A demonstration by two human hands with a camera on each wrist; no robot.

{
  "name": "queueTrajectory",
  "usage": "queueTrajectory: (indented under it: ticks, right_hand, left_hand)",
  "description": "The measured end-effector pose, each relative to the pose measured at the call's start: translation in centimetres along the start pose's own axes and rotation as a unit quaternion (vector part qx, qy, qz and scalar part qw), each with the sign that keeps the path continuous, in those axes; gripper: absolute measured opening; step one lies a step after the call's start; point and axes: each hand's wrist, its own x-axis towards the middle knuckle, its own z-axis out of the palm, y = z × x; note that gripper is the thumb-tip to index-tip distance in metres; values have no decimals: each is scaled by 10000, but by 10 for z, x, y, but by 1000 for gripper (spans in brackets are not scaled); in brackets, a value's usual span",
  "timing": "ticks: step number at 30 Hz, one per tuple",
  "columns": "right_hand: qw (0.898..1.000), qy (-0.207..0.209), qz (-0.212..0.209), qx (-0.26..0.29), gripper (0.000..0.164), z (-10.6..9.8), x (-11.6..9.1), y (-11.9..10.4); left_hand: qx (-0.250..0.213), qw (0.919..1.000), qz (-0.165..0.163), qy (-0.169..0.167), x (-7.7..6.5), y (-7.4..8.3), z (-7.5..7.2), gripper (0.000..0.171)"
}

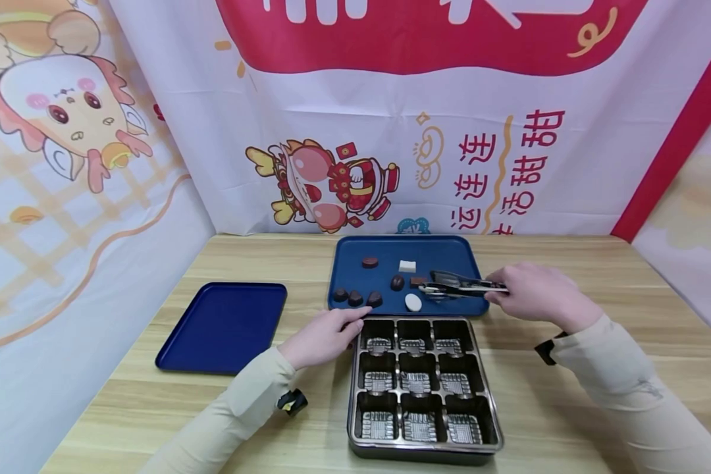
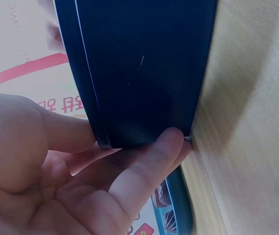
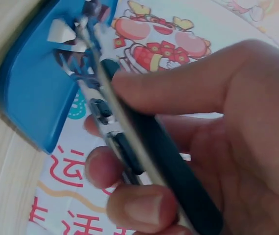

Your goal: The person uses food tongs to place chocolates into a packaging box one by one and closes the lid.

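My left hand (image 1: pixel 324 336) holds the far left corner of a dark nine-compartment box (image 1: pixel 416 388), thumb and fingers about its edge. In the left wrist view the box's dark side wall (image 2: pixel 144 73) lies against the fingers. Serving tongs (image 1: pixel 459 286) with dark handles are gripped in my right hand (image 1: pixel 533 293). Their metal ends hang over the right part of a blue tray (image 1: pixel 385 247), beside a brown square chocolate (image 1: pixel 417 282). Whether the tips touch it, I cannot tell. Around them lie a dark oval chocolate (image 1: pixel 397 283) and a white oval piece (image 1: pixel 413 303).
Several dark chocolates (image 1: pixel 355 298) line the blue tray's near left edge. A reddish-brown chocolate (image 1: pixel 370 263) and a white block (image 1: pixel 407 266) lie farther back. On the left of the wooden table (image 1: pixel 308 408) is a dark blue tray (image 1: pixel 225 329). A printed cloth (image 1: pixel 343 85) hangs behind.
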Motion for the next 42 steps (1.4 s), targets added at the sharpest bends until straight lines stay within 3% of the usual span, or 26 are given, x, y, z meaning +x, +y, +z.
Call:
queueTrajectory:
  ticks: [3,8,11,14,22,28,33,37,42]
  right_hand:
    - [10000,51,72,-48,31,2,2,0]
    - [9999,145,32,-85,15,2,1,-1]
    - [9999,137,-58,-26,22,1,0,-2]
    - [9998,80,-190,20,25,2,0,-3]
    - [9996,-181,-182,-133,8,4,2,-5]
    - [9995,-314,-28,98,32,5,2,-7]
    - [9992,-257,253,173,32,7,3,-8]
    - [9996,-118,217,108,19,10,5,-7]
    - [9998,21,176,13,37,11,6,-8]
  left_hand:
    - [-20,10000,8,-1,0,0,0,41]
    - [-55,10000,19,10,0,0,-1,40]
    - [-28,10000,1,8,0,1,-1,40]
    - [-16,10000,-20,-8,0,1,-1,40]
    - [-25,10000,-43,-43,-1,1,-1,40]
    - [-1,10000,-52,-52,-1,0,-1,41]
    - [-35,10000,-52,-63,-1,-1,0,41]
    - [-62,10000,-50,-53,-1,-1,0,41]
    - [-71,9999,-47,-57,-1,0,-1,41]
